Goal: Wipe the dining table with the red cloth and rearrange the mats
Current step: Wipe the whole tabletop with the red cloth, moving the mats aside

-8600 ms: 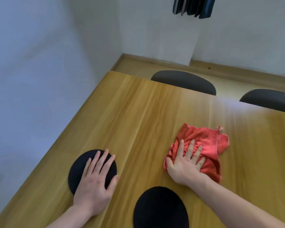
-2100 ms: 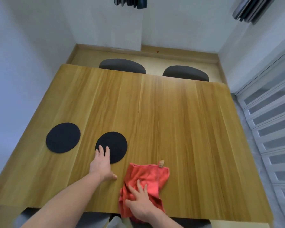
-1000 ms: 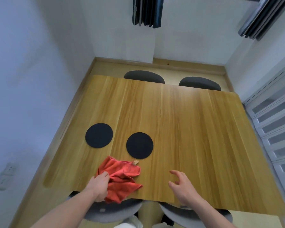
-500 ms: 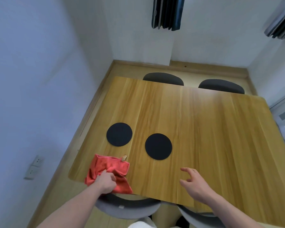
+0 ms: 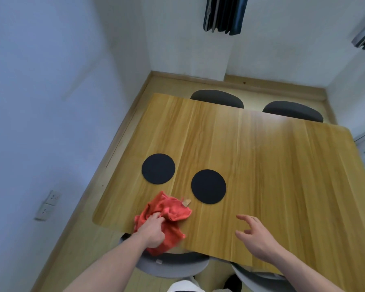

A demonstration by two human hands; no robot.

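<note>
The wooden dining table (image 5: pixel 272 165) fills the middle of the view. Two round black mats lie near its front left part: one mat (image 5: pixel 158 168) further left, the other mat (image 5: pixel 208 186) to its right. The red cloth (image 5: pixel 171 213) is bunched at the table's front edge, partly hanging over it. My left hand (image 5: pixel 153 230) is closed on the cloth's near part. My right hand (image 5: pixel 255 234) hovers over the front edge to the right, fingers spread, holding nothing.
Two dark chairs (image 5: pixel 217 99) (image 5: pixel 293 111) are tucked in at the far side. Two grey chairs (image 5: pixel 173 264) (image 5: pixel 259 279) sit under the near edge. A white wall with sockets (image 5: pixel 48 204) runs close along the left.
The cloth passed from my right hand to my left hand. In the last half second my left hand dragged the cloth to the right along the front edge; my right hand stays open.
</note>
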